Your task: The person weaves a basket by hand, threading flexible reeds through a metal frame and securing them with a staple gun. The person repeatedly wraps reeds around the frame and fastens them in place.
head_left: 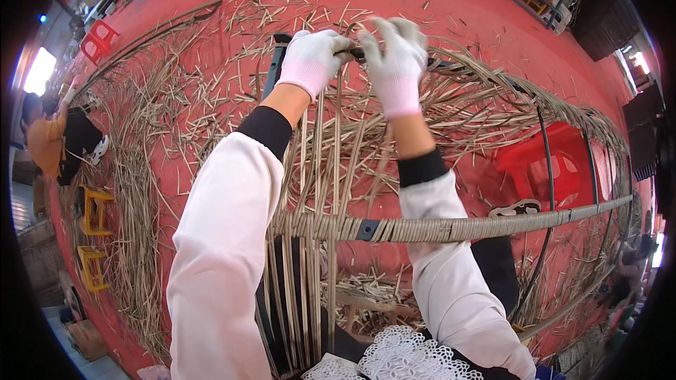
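Left hand (310, 62): we've got its fingers closed round the far bar (442, 65)
Right hand (396, 63): just beside our left, fingers loosely parted and kinda blurry, so we can't tell if they're holding anything
Strands (317, 158): stretched between that far bar and our wrapped near bar (486, 227)
Off left: 2 yellow stools (86, 211)

head view | wearer's head, left fisheye | faces down to floor (563, 77) | near left hand (310, 61), right hand (396, 63)
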A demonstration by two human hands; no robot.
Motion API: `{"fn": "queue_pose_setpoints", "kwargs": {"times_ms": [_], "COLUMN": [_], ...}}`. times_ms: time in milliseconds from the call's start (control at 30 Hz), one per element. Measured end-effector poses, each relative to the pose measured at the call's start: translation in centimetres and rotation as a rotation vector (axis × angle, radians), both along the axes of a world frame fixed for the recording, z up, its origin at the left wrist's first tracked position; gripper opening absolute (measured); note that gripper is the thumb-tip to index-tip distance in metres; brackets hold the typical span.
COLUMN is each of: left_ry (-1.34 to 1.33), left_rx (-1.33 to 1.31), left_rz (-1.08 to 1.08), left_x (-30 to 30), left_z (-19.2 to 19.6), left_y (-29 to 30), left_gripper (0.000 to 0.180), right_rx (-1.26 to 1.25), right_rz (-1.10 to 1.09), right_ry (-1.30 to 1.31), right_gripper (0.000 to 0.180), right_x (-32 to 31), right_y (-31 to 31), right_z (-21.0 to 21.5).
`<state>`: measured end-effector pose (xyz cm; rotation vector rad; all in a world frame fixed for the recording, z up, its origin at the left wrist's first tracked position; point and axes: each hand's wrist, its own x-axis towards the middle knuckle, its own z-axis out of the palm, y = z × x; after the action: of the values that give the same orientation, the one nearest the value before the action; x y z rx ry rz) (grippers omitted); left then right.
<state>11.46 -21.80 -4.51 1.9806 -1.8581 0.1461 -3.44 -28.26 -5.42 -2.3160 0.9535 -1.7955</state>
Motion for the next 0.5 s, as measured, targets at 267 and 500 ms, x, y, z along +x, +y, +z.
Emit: {"fn": "queue_pose_setpoints", "kwargs": {"times_ms": [267,500], "left_ry": [0.083,0.071], "left_rx": [0.248,0.226], "left_rz": [-0.041,-0.070], "left_x": [0.0,0.2], "left_z": [0.3,0.2], "left_y": [-0.9,-1.3], "left_gripper": [0.034,0.035], "right_rx": [1.319,0.953], "right_rz": [0.907,1.176], "right_ry": [-0.923,-0.672], "right_gripper": [0.050,0.051], "right_x": [3.7,5.5], "right_y": [3.4,-2.9], "right_z": [-9.7,-14.0]}}
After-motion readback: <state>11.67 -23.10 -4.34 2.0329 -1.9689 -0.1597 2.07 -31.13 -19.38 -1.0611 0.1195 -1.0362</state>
